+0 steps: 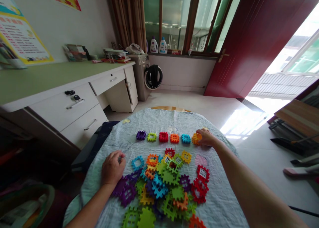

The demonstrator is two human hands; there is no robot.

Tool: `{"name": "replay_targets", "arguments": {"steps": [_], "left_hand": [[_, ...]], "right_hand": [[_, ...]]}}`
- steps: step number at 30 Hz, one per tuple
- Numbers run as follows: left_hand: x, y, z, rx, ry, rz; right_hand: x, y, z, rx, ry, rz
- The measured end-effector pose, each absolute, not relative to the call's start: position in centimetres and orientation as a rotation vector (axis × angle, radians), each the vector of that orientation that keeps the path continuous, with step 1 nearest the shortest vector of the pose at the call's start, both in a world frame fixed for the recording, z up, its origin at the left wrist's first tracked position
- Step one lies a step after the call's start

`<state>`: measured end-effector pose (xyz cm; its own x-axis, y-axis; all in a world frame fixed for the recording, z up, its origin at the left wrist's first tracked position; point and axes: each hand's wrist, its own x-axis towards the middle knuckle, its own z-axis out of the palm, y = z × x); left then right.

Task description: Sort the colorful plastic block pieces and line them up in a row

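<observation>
My right hand (pixel 205 137) grips an orange waffle block (pixel 196 138), the last in a row on the cloth-covered table (pixel 107 155). The row also holds a purple block (pixel 141 135), a lime block (pixel 152 137), a red block (pixel 163 137), another orange block (pixel 174 138) and a blue block (pixel 185 138). My left hand (pixel 113 168) rests curled on the cloth, beside a blue block (pixel 137 163). Nothing shows in its fingers. A loose heap of multicoloured interlocking blocks (pixel 161 184) lies between my hands and towards me.
A pale green desk with white drawers (pixel 67 105) stands along the left, with papers on top. Beyond the table are a small washing machine (pixel 142 75) and a dark red door (pixel 254 45). Sunlit tile floor lies to the right, with a wooden board (pixel 299 118).
</observation>
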<state>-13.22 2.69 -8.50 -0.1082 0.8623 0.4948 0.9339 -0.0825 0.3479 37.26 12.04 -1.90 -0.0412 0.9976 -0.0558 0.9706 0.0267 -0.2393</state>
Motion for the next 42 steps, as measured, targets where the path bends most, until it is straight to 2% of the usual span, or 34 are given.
{"name": "replay_targets", "arguments": {"steps": [6,11,18,21,26,42], "left_hand": [[-13.3,2.6,-8.5,-2.033,-2.049,-0.949],[-13.4,2.7,-8.6,-2.026,-2.07,-0.963],[-13.3,2.7,-8.5,-2.027,-2.085,-0.986],[-13.3,2.7,-8.4,-2.036,-2.106,-1.0],[-13.2,2.6,-8.1,-2.045,-2.118,-1.045],[-13.3,2.6,-8.1,-2.021,-2.135,-1.042]], "right_hand": [[36.6,11.0,-0.5,-2.079,-2.065,0.294],[37.0,6.0,0.6,-1.9,-1.935,0.231],[35.8,-4.4,-3.9,-1.858,-1.569,0.4],[34.4,-6.5,-6.1,-1.886,-1.54,0.357],[32.8,-7.3,-7.2,-1.905,-1.59,0.187],[32.9,-7.5,-7.2,-1.85,-1.616,0.172]]}}
